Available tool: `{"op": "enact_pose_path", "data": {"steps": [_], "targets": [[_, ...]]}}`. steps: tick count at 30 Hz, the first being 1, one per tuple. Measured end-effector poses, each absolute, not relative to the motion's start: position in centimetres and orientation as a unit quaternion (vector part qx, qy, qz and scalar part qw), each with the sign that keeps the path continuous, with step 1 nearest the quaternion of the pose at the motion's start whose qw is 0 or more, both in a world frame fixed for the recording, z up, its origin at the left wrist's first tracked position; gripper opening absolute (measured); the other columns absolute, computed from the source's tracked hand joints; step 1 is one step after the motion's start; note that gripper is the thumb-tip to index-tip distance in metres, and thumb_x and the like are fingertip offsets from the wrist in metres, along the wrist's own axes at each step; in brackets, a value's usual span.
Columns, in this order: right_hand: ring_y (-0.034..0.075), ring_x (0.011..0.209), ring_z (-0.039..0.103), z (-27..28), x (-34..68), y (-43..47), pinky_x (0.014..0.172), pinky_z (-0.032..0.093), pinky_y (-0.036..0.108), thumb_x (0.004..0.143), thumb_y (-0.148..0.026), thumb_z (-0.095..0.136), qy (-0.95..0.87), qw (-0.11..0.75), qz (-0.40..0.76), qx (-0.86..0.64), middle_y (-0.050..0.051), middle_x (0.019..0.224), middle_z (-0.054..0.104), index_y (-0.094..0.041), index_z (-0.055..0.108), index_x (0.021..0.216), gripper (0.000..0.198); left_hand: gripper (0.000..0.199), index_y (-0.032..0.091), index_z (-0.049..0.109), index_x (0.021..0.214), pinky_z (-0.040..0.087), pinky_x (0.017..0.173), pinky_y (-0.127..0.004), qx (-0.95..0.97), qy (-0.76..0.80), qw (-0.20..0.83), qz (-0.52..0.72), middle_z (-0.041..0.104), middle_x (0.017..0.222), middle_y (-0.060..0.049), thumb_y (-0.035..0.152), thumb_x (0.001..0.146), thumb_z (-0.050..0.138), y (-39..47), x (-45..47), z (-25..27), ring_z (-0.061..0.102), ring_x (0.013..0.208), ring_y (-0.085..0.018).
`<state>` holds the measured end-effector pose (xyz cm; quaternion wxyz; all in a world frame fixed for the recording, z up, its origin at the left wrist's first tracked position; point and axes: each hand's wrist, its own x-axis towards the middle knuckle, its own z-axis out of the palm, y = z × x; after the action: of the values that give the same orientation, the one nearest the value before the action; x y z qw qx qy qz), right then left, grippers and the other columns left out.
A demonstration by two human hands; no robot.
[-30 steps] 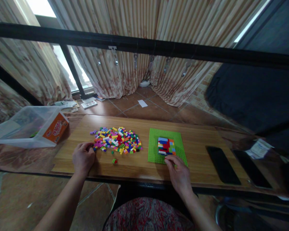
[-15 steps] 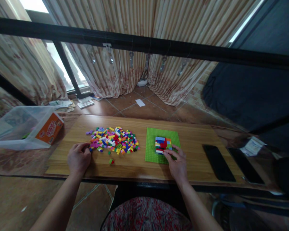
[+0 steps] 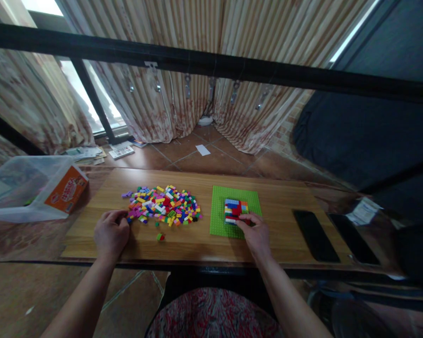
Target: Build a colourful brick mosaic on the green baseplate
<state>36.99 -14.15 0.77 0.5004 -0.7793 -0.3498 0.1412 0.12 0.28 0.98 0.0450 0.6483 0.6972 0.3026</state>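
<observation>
Fingers of my right hand (image 3: 258, 234) are bent together at the near right corner of a flat multicoloured toy brick build (image 3: 232, 207) and touch it; they cover that corner. The build sits on a green studded baseplate (image 3: 217, 220). My left hand (image 3: 111, 234) rests closed on the table at the left end of a loose pile of toy bricks (image 3: 164, 205). Whatever its curled fingers may hold is hidden. A small green and red brick piece (image 3: 160, 237) lies apart, in front of the pile.
The wooden tabletop (image 3: 186, 249) carries a black phone-like slab (image 3: 315, 235) at the right, with a second dark slab (image 3: 354, 238) beyond it. A clear plastic bin (image 3: 17, 211) with an orange label stands at the left. A black rail (image 3: 197, 63) crosses ahead, before curtains.
My right hand's fingers have drawn closer together and shifted left over the build's near side. The left hand stays by the pile. The whole view has shifted slightly.
</observation>
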Motion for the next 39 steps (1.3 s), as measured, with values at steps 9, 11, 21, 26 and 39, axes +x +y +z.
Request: {"op": "enact_pose_path", "data": {"steps": [9,11,21,26,39], "targets": [[0.023,0.092,0.059,0.8,37.6,-14.2,0.089,0.043,0.041,0.063,-0.038,0.071,-0.380,0.511,0.161,-0.754,0.006,0.092,0.067,-0.020,0.071,0.078,0.023,0.029,0.018,0.071,0.090,0.049,0.081,-0.035,0.653,0.697,0.045,0.292,0.067,0.099,-0.009,0.027,0.077,0.047,0.4,0.0,1.1,0.062,0.090,-0.025],[0.023,0.091,0.060,0.8,38.3,-14.9,0.084,0.045,0.040,0.065,-0.042,0.070,-0.368,0.534,0.161,-0.744,0.007,0.095,0.068,-0.019,0.070,0.090,0.034,0.029,0.018,0.071,0.090,0.049,0.081,-0.035,0.656,0.695,0.046,0.292,0.067,0.099,-0.009,0.026,0.077,0.047,0.4,-0.1,1.2,0.062,0.090,-0.025],[0.022,0.073,0.064,1.4,40.5,-14.8,0.066,0.049,0.035,0.075,-0.049,0.058,-0.317,0.534,0.124,-0.774,0.011,0.087,0.070,-0.015,0.065,0.099,0.042,0.028,0.018,0.070,0.089,0.049,0.079,-0.036,0.656,0.697,0.051,0.284,0.067,0.101,-0.010,0.027,0.079,0.046,0.5,-0.2,1.1,0.061,0.091,-0.026],[0.023,0.079,0.065,1.6,39.6,-11.2,0.076,0.049,0.039,0.078,-0.048,0.057,-0.403,0.448,0.074,-0.794,0.012,0.096,0.070,-0.018,0.065,0.102,0.039,0.028,0.018,0.070,0.089,0.048,0.080,-0.036,0.658,0.693,0.058,0.288,0.066,0.100,-0.011,0.026,0.078,0.046,0.4,-0.2,1.3,0.061,0.090,-0.026],[0.025,0.094,0.063,1.0,40.4,-8.8,0.089,0.047,0.043,0.068,-0.033,0.070,-0.504,0.377,0.088,-0.772,0.008,0.101,0.069,-0.021,0.066,0.105,0.039,0.026,0.019,0.070,0.086,0.048,0.076,-0.035,0.653,0.697,0.060,0.291,0.066,0.098,-0.009,0.026,0.077,0.047,0.3,-0.1,1.6,0.061,0.086,-0.024]]}}
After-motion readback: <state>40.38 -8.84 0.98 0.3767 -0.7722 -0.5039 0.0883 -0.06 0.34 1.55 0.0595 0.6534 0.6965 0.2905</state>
